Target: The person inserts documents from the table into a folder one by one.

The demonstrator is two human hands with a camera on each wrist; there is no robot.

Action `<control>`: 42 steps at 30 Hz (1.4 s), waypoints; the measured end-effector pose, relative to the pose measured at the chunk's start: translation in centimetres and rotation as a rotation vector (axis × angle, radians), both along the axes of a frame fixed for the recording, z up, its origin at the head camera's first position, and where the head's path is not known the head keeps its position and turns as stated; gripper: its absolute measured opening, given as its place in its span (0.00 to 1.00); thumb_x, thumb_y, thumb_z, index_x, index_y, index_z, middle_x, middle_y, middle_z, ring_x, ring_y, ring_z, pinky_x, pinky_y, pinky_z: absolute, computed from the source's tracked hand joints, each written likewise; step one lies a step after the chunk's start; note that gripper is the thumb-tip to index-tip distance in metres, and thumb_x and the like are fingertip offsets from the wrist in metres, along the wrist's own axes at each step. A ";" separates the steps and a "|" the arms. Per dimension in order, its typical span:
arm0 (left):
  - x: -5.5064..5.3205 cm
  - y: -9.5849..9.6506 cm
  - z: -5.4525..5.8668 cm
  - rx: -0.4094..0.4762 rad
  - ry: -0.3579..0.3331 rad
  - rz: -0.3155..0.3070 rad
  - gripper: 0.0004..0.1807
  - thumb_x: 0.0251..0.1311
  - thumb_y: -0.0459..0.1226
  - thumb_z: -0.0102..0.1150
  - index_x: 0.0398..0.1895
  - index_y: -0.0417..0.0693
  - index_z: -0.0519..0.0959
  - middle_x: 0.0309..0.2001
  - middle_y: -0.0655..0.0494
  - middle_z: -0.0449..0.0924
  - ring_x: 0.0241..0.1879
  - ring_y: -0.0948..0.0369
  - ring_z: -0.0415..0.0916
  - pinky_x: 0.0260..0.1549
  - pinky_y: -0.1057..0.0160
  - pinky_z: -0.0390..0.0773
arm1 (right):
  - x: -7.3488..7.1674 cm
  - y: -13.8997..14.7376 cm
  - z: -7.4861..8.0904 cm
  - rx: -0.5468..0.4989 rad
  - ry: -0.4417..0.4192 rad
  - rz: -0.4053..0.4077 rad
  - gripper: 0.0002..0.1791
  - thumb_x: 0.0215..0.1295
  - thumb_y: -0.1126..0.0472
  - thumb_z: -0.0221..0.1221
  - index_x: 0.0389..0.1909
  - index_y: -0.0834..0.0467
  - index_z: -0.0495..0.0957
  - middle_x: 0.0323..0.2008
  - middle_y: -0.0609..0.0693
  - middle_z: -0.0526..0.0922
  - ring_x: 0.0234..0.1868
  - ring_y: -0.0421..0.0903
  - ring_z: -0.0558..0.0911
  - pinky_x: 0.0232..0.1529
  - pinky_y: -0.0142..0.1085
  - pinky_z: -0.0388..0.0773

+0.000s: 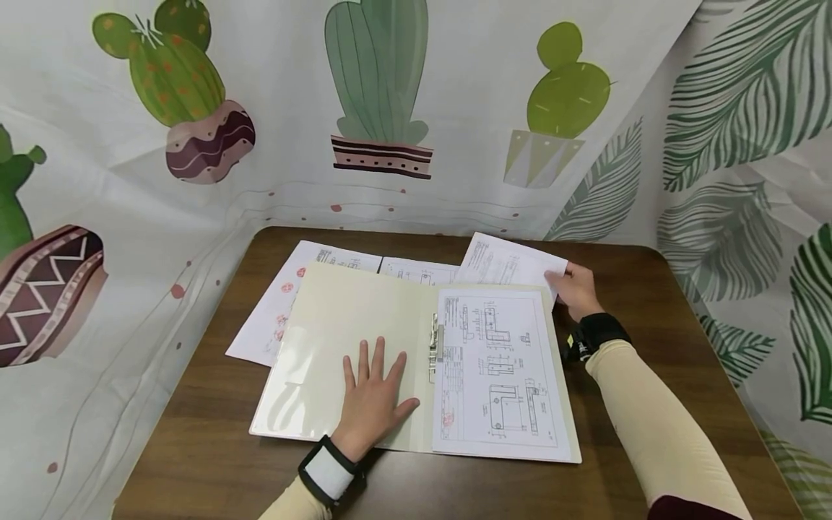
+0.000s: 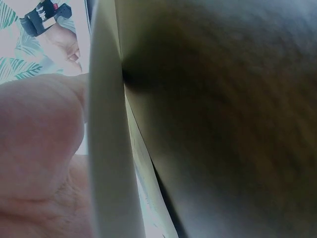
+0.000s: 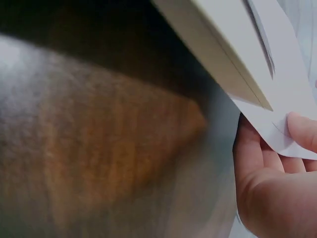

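A cream file folder [image 1: 338, 318] lies open on the table, with a metal clip [image 1: 434, 347] along its spine. Printed technical drawings [image 1: 500, 375] rest on its right side. My left hand [image 1: 370, 404] presses flat on the bare left cover, fingers spread. At the folder's upper right, my right hand [image 1: 577, 290] pinches the corner of a loose printed sheet [image 1: 507, 261], thumb on top and fingers beneath. In the right wrist view the held paper [image 3: 292, 99] bends slightly at the thumb, beside the folder's edge [image 3: 223, 54]. Part of this sheet is hidden behind the folder.
More printed sheets stick out behind the folder: one with red stamps [image 1: 266, 325] at the left, another sheet [image 1: 416, 270] in the middle. The brown wooden table [image 1: 195, 426] ends at a wall cloth [image 1: 279, 144] printed with cacti and leaves.
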State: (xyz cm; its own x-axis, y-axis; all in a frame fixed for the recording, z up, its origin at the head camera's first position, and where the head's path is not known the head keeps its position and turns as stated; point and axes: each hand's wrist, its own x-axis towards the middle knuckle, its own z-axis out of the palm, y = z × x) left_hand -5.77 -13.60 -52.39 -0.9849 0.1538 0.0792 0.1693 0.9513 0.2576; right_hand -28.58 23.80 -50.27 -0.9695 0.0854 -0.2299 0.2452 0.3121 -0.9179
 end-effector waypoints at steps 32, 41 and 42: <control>0.2 -0.2 0.3 -0.013 0.013 -0.019 0.43 0.54 0.57 0.74 0.70 0.45 0.75 0.76 0.29 0.56 0.76 0.28 0.47 0.67 0.23 0.47 | -0.5 11.2 7.0 0.403 0.357 -0.406 0.23 0.76 0.52 0.57 0.64 0.59 0.80 0.48 0.53 0.85 0.31 0.28 0.75 0.34 0.23 0.72; 0.2 -0.2 0.2 -0.010 0.019 -0.015 0.44 0.54 0.57 0.74 0.70 0.46 0.75 0.76 0.29 0.55 0.76 0.28 0.46 0.67 0.23 0.47 | 0.3 13.5 12.7 0.410 0.473 -0.488 0.19 0.73 0.55 0.59 0.57 0.61 0.84 0.23 0.23 0.72 0.26 0.25 0.73 0.29 0.20 0.67; 0.1 -0.1 0.2 -0.012 0.018 -0.017 0.44 0.54 0.58 0.73 0.71 0.46 0.75 0.76 0.29 0.55 0.76 0.28 0.45 0.67 0.23 0.46 | 0.5 13.6 13.2 0.393 0.480 -0.493 0.18 0.73 0.56 0.59 0.57 0.61 0.84 0.22 0.23 0.72 0.25 0.26 0.73 0.28 0.19 0.67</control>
